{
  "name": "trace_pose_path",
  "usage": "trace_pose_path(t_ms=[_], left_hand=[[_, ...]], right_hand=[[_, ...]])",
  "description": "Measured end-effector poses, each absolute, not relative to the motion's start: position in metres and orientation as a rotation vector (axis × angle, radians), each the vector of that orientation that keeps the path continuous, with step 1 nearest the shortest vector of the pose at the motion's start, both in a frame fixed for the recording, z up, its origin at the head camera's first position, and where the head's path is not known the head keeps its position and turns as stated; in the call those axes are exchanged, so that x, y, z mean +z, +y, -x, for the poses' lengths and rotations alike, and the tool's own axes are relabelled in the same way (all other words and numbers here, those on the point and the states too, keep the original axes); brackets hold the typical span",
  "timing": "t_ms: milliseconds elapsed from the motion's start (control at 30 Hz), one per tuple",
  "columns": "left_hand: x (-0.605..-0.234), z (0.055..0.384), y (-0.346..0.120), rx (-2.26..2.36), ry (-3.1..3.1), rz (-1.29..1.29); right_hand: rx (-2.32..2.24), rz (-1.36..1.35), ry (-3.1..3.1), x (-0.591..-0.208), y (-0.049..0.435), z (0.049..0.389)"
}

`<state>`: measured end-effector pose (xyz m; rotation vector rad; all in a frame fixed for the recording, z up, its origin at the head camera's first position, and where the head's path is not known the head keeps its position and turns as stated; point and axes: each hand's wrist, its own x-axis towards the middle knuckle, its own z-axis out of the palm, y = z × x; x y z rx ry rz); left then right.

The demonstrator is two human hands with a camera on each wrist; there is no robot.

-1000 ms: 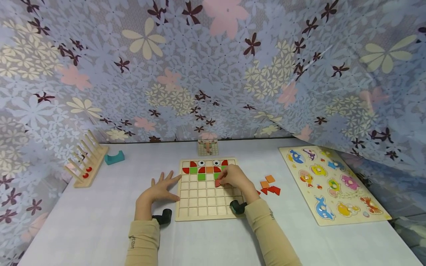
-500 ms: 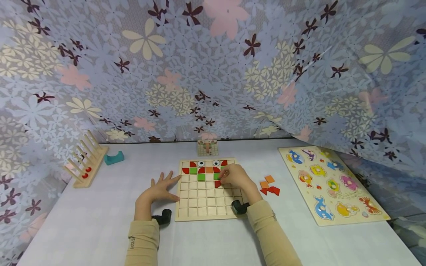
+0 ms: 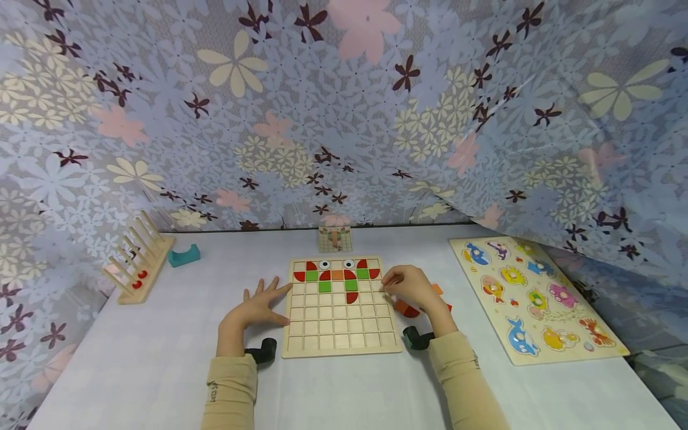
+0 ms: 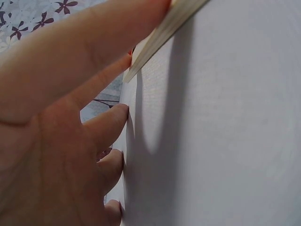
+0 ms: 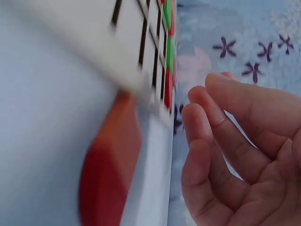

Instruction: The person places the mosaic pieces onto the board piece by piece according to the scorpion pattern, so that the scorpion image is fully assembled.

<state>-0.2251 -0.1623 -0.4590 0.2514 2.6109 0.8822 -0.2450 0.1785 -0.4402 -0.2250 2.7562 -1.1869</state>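
Observation:
A wooden grid board lies on the table, with red, green and orange pieces and two eye pieces in its upper rows. A red quarter-circle piece sits by itself below the right green square. My left hand is spread flat; its thumb and index finger touch the board's left edge. Beyond the board's right edge hovers my right hand, fingers loosely bent and nothing between them. Under it lie an orange piece and a red piece; the hand partly hides other loose pieces.
A small pattern card stands behind the board. On the left are a pegged wooden stand with red beads and a teal curved block. A sea-animal puzzle board lies at the right. A floral cloth hangs behind.
My right hand has let go of the red quarter-circle, which stays on the board. The hand has moved right, off the board, over the loose pieces. My left hand has stayed put.

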Motion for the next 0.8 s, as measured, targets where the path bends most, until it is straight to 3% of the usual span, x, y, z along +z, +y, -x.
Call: trace_pose_path(t_ms=[433, 800], left_hand=[[-0.456, 0.223, -0.162, 0.913, 2.595, -0.273], [-0.454, 0.222, -0.162, 0.916, 2.588, -0.263]], right_hand=[[-1.042, 0.12, 2.795, -0.446, 0.24, 0.231], [-1.017, 0.33, 2.739, -0.451, 0.226, 0.221]])
